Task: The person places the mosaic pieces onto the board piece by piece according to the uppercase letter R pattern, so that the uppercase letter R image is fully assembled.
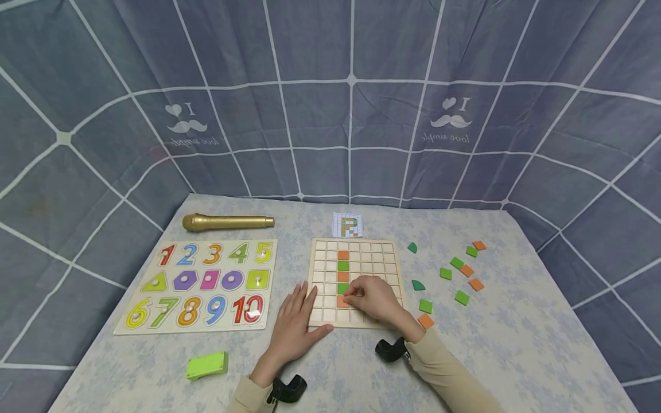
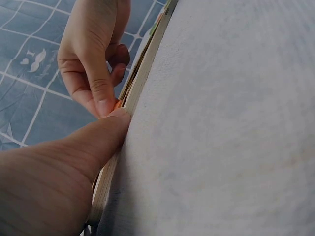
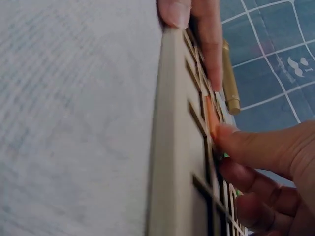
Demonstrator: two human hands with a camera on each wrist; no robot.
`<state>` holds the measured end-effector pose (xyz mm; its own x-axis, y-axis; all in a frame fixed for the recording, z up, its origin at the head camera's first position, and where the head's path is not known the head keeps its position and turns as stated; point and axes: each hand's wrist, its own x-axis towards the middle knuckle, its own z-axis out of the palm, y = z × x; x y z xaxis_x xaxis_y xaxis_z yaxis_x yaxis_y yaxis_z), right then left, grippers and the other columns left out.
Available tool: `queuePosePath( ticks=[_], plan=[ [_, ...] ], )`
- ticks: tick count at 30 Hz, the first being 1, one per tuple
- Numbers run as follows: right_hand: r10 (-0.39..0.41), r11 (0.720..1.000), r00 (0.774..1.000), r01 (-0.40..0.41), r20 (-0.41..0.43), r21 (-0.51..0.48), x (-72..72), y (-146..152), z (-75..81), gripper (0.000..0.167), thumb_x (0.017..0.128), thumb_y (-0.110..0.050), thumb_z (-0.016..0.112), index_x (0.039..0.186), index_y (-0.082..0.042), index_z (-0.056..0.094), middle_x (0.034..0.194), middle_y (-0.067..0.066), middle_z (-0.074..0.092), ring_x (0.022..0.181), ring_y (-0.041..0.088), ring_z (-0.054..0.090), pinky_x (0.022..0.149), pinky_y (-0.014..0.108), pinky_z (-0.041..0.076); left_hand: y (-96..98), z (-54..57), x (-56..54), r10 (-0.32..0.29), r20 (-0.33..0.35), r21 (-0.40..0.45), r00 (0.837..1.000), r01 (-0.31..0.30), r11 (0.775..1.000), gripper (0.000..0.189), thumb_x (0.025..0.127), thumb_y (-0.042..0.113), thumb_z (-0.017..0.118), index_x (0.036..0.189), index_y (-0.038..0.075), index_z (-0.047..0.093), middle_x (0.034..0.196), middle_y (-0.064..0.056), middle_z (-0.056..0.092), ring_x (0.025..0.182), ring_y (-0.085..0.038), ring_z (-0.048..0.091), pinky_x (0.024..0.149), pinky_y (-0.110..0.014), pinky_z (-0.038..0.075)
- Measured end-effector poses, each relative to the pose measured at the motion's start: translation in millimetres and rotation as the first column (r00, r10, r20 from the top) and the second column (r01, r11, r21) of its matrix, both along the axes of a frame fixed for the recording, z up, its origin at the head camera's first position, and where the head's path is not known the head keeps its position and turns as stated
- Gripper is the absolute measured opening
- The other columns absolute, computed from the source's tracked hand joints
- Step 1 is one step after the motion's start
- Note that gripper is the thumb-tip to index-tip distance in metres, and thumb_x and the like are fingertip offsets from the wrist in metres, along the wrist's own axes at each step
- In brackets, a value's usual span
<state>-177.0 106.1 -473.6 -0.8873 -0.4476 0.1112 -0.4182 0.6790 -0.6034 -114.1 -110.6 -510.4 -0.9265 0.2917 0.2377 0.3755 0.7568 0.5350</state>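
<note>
A wooden grid board [image 1: 322, 269] lies in front of me, with a column of alternating orange and green square tiles in its cells. My right hand [image 1: 376, 298] is over the board, thumb and fingertips pinching the lowest orange square tile [image 1: 342, 301] at its cell. In the right wrist view the thumb meets that orange tile [image 3: 211, 115] at its edge. Fingers straight and spread, my left hand [image 1: 295, 326] rests at the board's lower left corner, its thumb along the front edge. A small pattern card [image 1: 338, 225] with a letter P lies behind the board.
Loose green square tiles [image 1: 462, 297], orange ones [image 1: 426, 321] and green rounded pieces [image 1: 418, 285] are scattered to the right. On the left lie a number puzzle board [image 1: 195, 328], a gold microphone [image 1: 234, 222] and a lime-green block [image 1: 206, 365]. A grey-blue curtain [image 1: 320, 120] surrounds the table.
</note>
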Motion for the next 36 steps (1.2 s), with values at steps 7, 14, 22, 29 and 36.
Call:
queuePosePath(
  ticks=[7, 14, 22, 29, 36],
  plan=[
    [-0.009, 0.999, 1.0, 0.01, -0.018, 0.037, 0.2, 0, 0.0, 0.01, 0.083, -0.023, 0.075, 0.073, -0.023, 0.072, 0.073, -0.014, 0.059, 0.056, 0.002, 0.047, 0.051, 0.023, 0.04, 0.0, 0.6, 0.2, 0.001, 0.005, 0.005, 1.0, -0.001, 1.0, 0.083, 0.084, 0.048, 0.065, 0.144, -0.002, 0.037, 0.149, -0.025, 0.027, 0.139, -0.039, 0.018, 0.11, -0.05, 0.014],
    [0.003, 0.999, 1.0, -0.002, -0.016, 0.037, 1.7, 1, 0.0, 0.008, 0.083, -0.023, 0.075, 0.076, -0.023, 0.072, 0.073, -0.016, 0.057, 0.057, 0.001, 0.047, 0.052, 0.024, 0.041, 0.0, -1.0, -0.1, 0.001, 0.011, 0.0, 1.0, -0.001, 1.0, 0.083, 0.085, 0.049, 0.064, 0.145, -0.001, 0.035, 0.149, -0.024, 0.026, 0.139, -0.038, 0.017, 0.11, -0.05, 0.014],
    [0.013, 1.0, 1.0, -0.013, -0.025, 0.023, 3.0, 3, -4.8, 0.004, 0.084, -0.026, 0.075, 0.081, -0.024, 0.072, 0.073, -0.018, 0.057, 0.058, 0.001, 0.047, 0.053, 0.023, 0.041, 0.2, -1.2, -0.6, 0.003, 0.017, -0.005, 1.0, -0.003, 1.0, 0.083, 0.085, 0.049, 0.065, 0.145, -0.001, 0.036, 0.15, -0.024, 0.026, 0.139, -0.038, 0.017, 0.11, -0.05, 0.014],
    [0.0, 1.0, 0.999, -0.001, -0.046, -0.012, 4.9, 9, -8.5, 0.005, 0.084, -0.029, 0.074, 0.086, -0.024, 0.073, 0.077, -0.02, 0.057, 0.06, 0.001, 0.047, 0.054, 0.023, 0.041, 0.6, -0.5, -0.3, 0.005, 0.019, -0.011, 1.0, -0.004, 1.0, 0.084, 0.085, 0.05, 0.064, 0.145, -0.001, 0.036, 0.149, -0.024, 0.027, 0.139, -0.038, 0.017, 0.11, -0.05, 0.014],
    [-0.058, 0.99, 0.993, 0.043, -0.104, -0.138, 5.7, 30, -8.7, 0.01, 0.085, -0.026, 0.074, 0.092, -0.02, 0.074, 0.081, -0.017, 0.059, 0.055, 0.002, 0.044, 0.049, 0.023, 0.039, 0.9, 0.8, -0.4, 0.01, 0.024, -0.01, 1.0, -0.01, 1.0, 0.084, 0.084, 0.049, 0.065, 0.145, -0.001, 0.035, 0.149, -0.025, 0.027, 0.139, -0.038, 0.017, 0.11, -0.05, 0.014]
  ],
)
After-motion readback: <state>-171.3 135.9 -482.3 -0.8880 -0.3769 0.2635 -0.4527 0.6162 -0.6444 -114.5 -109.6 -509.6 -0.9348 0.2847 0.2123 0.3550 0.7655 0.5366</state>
